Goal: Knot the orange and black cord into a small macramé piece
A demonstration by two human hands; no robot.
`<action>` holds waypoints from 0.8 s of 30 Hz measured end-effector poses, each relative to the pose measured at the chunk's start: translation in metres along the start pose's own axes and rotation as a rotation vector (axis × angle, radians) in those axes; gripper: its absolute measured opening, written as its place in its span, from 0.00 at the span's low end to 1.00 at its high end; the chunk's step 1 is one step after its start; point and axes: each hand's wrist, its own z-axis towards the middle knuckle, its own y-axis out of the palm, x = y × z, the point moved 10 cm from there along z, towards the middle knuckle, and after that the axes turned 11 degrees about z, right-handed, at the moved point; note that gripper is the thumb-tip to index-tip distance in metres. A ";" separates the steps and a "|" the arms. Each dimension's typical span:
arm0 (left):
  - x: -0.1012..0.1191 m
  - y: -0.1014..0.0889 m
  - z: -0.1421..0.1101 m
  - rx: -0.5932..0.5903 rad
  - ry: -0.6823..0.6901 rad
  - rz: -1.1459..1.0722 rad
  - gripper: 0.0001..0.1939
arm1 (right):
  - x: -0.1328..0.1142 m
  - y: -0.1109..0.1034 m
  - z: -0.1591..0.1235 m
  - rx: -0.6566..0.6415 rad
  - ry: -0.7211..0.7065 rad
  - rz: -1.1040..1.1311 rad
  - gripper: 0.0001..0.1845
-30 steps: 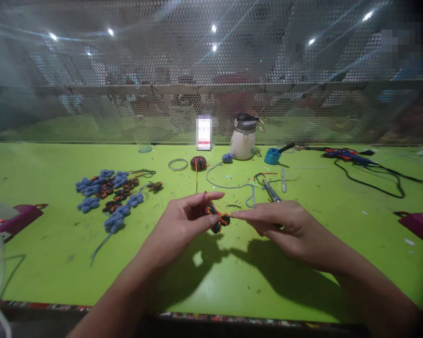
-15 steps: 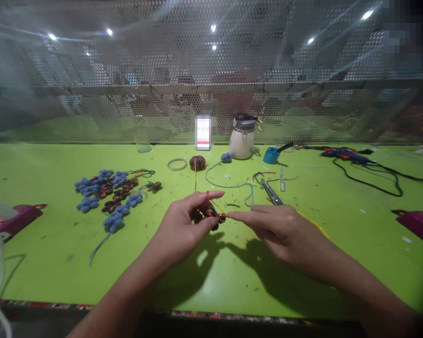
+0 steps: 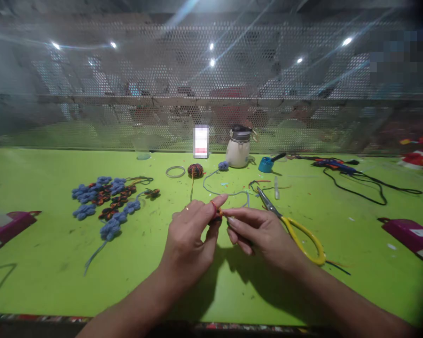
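Pinching the small dark multicoloured yarn piece [image 3: 216,218] between thumb and fingers, the left hand [image 3: 192,234] holds it just above the green surface [image 3: 127,286], and a reddish strand [image 3: 214,204] loops round its raised forefinger. The right hand [image 3: 262,230] has its thumb and forefinger pressed together at the right edge of the piece, the other fingers curled below; whatever lies between those fingertips is too small to tell. Beyond the hands, the dark striped yarn ball [image 3: 195,171] sits with an orange strand running towards them, a grey ring [image 3: 175,172] to its left and a small blue yarn ball [image 3: 223,165] to its right, near the lidded jar [image 3: 238,152]. Scissors with yellow handles [image 3: 305,239] lie beside the right hand, partly behind it, their blades pointing away. Well to the left, blue yarn flowers [image 3: 110,229] and dark orange-flecked ones [image 3: 108,213] lie in a cluster. A blue pot [image 3: 265,164] stands right of the jar, with a glue gun [image 3: 334,165] farther right.
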 end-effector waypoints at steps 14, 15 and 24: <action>-0.052 0.042 -0.006 -0.289 -0.641 -0.953 0.27 | -0.047 0.014 -0.016 -0.086 -0.491 -0.611 0.19; -0.052 0.038 -0.005 -0.273 -0.620 -0.907 0.26 | -0.047 0.018 -0.017 -0.129 -0.507 -0.698 0.22; -0.052 0.036 -0.003 -0.375 -0.564 -0.748 0.19 | -0.043 0.019 -0.019 -0.320 -0.341 -0.872 0.27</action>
